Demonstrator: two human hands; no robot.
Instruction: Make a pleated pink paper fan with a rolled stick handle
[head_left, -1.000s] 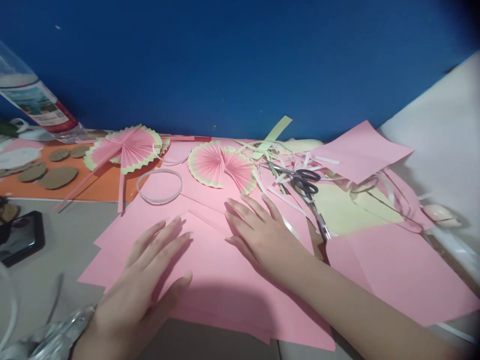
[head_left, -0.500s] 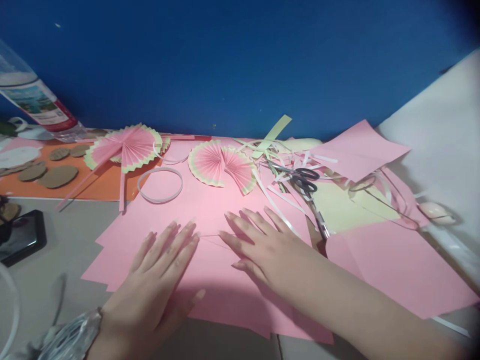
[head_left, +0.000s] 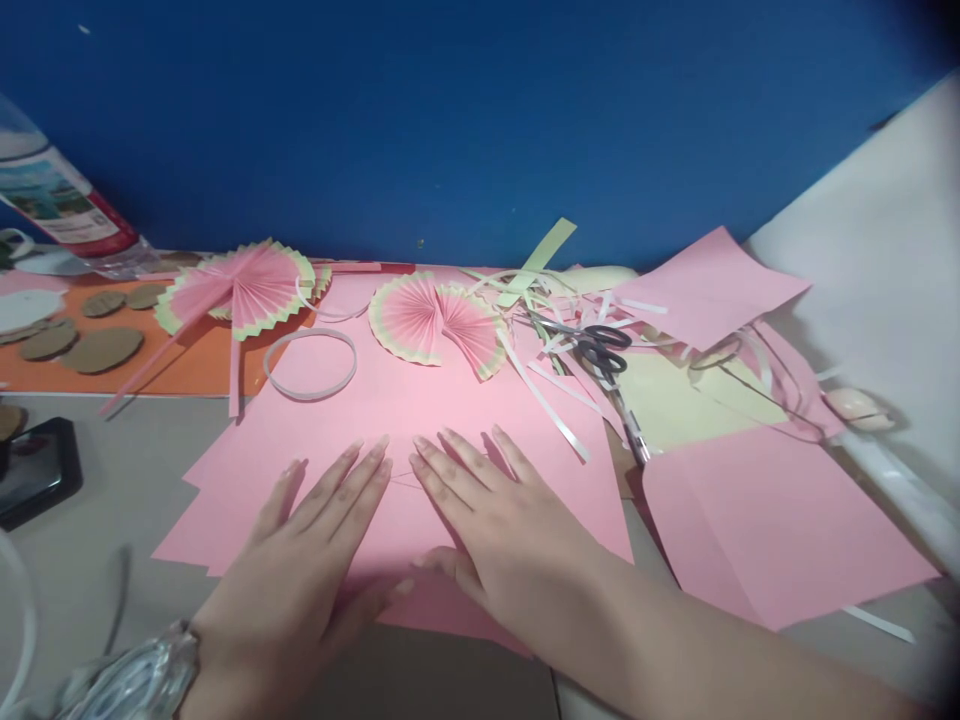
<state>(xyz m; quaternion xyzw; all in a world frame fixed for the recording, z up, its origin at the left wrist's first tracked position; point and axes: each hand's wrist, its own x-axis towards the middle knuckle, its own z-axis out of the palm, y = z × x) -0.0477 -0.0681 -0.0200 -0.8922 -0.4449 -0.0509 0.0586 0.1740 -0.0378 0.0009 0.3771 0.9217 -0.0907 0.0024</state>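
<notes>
Both palms rest on pink paper (head_left: 420, 410) that lies flat in the middle of the table. My left hand (head_left: 300, 560) is spread on its left part, fingers stretched forward. Beside it, my right hand (head_left: 495, 510) presses flat with fingers extended, its fingertips close to those of the left. Between the two hands a thin line, perhaps an edge or crease, shows on the paper. Beyond the fingers lie a pleated pink and pale-green paper fan (head_left: 439, 325) and a white ring (head_left: 311, 365). A second fan (head_left: 247, 290) with two paper sticks sits further left.
Black-handled scissors (head_left: 604, 345) lie among paper strips on the right, above a pen (head_left: 634, 435). Further right is a folded pink sheet (head_left: 780, 530). Brown discs (head_left: 103, 350) rest on orange paper at left, near a bottle (head_left: 75, 215) and black phone-like object (head_left: 41, 470). A blue wall stands behind.
My right hand has slid left across the pink paper, closer to my left hand. My left hand stays flat in about the same place. The view has shifted slightly.
</notes>
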